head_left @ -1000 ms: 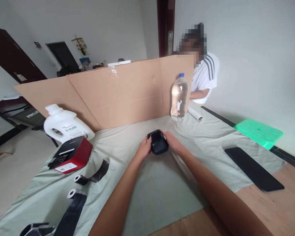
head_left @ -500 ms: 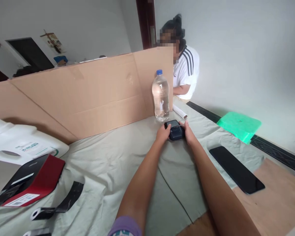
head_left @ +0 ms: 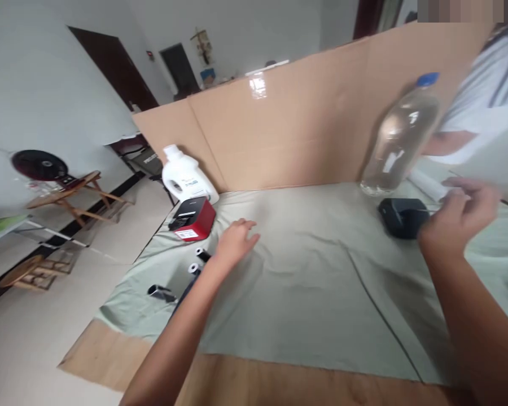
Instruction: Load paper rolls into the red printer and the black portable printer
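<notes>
Left hand spread, right hand beside black rounded boxy device

The surface wore a pale green wrinkled cloth, with bare wood along its near edge. The black device lay toward the far right corner, in front of a clear plastic water bottle with a blue cap, which stood at the far edge against a brown cardboard panel. The right hand was just beside the device, fingers bent; blurred, couldn't tell if it pinched anything. A white paper-like tube lay behind it.

The left hand was over the left half, thumb and fingers apart, right of a red-and-black boxy machine by the left edge. A white plastic jug with a handle stood behind the machine, near the far left corner. Two black rolls with white cores sat between machine and left forearm, with a glossy black hollow piece closer to the left edge. Beyond the panel's right end: a co-worker's white sleeve with dark stripes.
</notes>
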{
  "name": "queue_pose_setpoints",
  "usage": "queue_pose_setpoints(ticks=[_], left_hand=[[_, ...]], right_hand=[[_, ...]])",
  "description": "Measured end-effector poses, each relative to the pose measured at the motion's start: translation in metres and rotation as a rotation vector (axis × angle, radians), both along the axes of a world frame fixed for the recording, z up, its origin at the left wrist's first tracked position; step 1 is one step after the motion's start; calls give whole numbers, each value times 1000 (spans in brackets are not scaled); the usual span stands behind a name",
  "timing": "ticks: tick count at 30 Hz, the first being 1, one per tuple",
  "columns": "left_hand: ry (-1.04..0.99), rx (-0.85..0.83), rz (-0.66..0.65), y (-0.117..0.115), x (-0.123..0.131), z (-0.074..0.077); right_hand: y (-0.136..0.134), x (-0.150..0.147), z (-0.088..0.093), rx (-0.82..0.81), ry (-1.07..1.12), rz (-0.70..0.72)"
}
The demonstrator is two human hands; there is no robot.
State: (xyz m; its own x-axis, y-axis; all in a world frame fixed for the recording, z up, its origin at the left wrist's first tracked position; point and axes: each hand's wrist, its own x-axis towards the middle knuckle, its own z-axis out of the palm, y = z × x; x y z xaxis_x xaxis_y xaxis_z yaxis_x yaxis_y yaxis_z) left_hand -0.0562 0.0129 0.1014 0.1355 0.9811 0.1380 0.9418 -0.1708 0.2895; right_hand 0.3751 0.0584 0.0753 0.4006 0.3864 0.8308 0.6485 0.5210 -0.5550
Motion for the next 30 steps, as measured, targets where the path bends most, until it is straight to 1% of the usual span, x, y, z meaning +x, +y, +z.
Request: queue_pose_setpoints(ticks=[1, 2, 3, 4, 5, 6, 7, 9, 11, 13, 16, 19, 22, 25, 28, 30], left_hand=[[68, 9, 72, -11, -33, 4], [119, -3, 132, -22, -62, 6], [148, -26, 185, -32, -88, 6], [155, -55, 227, -40, -109, 6], [136, -89, 248, -48, -126, 4], [93, -121, 247, -54, -139, 2], [32, -147, 228, -59, -149, 0], [-102, -167, 161, -63, -159, -5], [-194, -153, 127, -62, -160, -9], [-225, -137, 139, -57, -156, -12], [-195, -125, 173, -48, -150, -15], [-147, -88, 210, -44, -150, -19], [-175, -76, 223, -48, -154, -23], [-289, -82, 247, -55, -158, -27], [-388, -67, 287, -62, -160, -26], [-394, -30, 317, -66, -164, -23]], right_hand=[[-6, -33, 4, 16, 3, -55], [-14, -68, 5, 13, -43, -20], [-23, -103, 2, -38, -97, 77], [-33, -136, -3, -110, -170, 216], [-43, -166, -12, -174, -237, 357], [-53, -191, -22, -242, -308, 470], [-61, -211, -33, -295, -388, 567], [-74, -232, -52, -393, -509, 733], [-79, -235, -63, -465, -555, 832], [-79, -229, -66, -521, -517, 875], [-76, -221, -63, -578, -416, 872], [-74, -220, -61, -603, -395, 864], [-75, -221, -62, -619, -407, 880], [-75, -220, -64, -629, -394, 886], [-75, -219, -65, -624, -380, 884], [-75, -219, -64, -620, -378, 881]])
